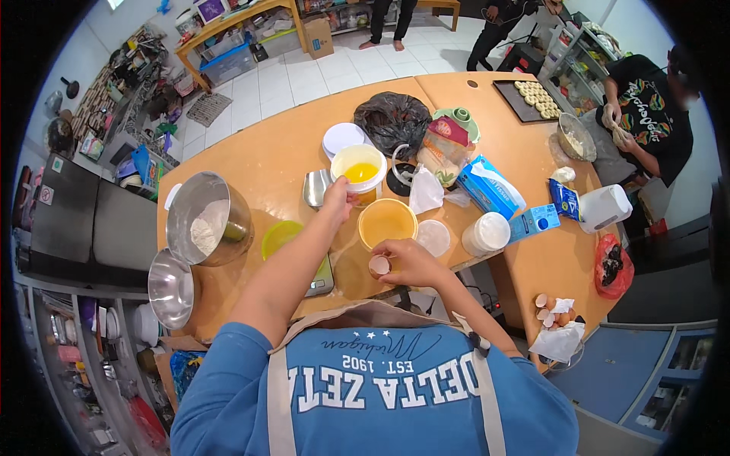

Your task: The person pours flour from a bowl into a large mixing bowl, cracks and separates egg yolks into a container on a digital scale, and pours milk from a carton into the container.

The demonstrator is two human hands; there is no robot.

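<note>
My left hand (340,200) reaches forward, its fingers closed at the near side of a white tub (354,153) with yellow liquid in it. Closer to me, my right hand (414,262) grips a cracked eggshell (379,264), its hollow facing up. The shell is beside the near rim of a yellow tub (390,204). To the left, a lime-green bowl (278,235) sits partly behind my left forearm, by a kitchen scale (322,280). A big steel mixing bowl (182,209) holds flour.
An empty steel bowl (169,289) stands at the left edge. Right of the tubs are a white jar (488,232), a blue box (487,186) and a blue carton (534,223). Eggshells (546,310) lie at the right corner. A person (646,114) handles dough at the far right.
</note>
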